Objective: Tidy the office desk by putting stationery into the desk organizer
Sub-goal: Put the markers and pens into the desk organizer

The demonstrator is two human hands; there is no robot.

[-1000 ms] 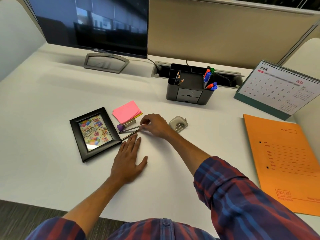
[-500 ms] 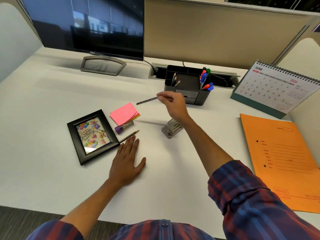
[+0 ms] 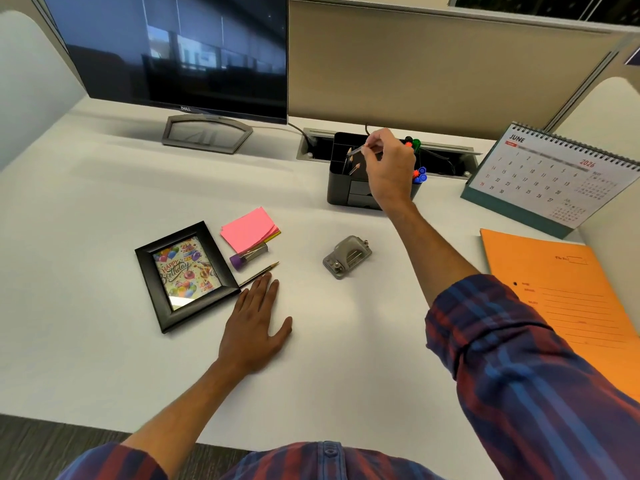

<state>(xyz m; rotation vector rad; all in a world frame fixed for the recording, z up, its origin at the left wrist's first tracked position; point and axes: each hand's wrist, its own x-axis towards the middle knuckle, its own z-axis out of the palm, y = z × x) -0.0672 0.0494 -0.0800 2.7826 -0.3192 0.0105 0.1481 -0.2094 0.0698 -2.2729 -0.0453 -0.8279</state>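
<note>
My right hand (image 3: 389,168) pinches a thin pencil (image 3: 356,151) over the left compartment of the black desk organizer (image 3: 341,188) at the back of the desk. Two pencils stand in that compartment, and coloured markers (image 3: 419,174) poke out on the organizer's right side. My left hand (image 3: 254,323) rests flat on the white desk, fingers straight, its fingertips next to a gold-tipped pen (image 3: 259,273). A purple-capped tube (image 3: 247,257) and a pink sticky-note pad (image 3: 249,228) lie just beyond that pen. A metal hole punch (image 3: 347,257) sits mid-desk.
A black photo frame (image 3: 185,275) lies left of my left hand. A monitor (image 3: 180,50) stands at the back left, a desk calendar (image 3: 554,174) at the back right, an orange folder (image 3: 568,289) along the right edge. A cable slot (image 3: 311,147) runs behind the organizer.
My right hand lifted the pencil from beside the pen and tube and carried it back and right to above the organizer. My left hand stayed flat on the desk.
</note>
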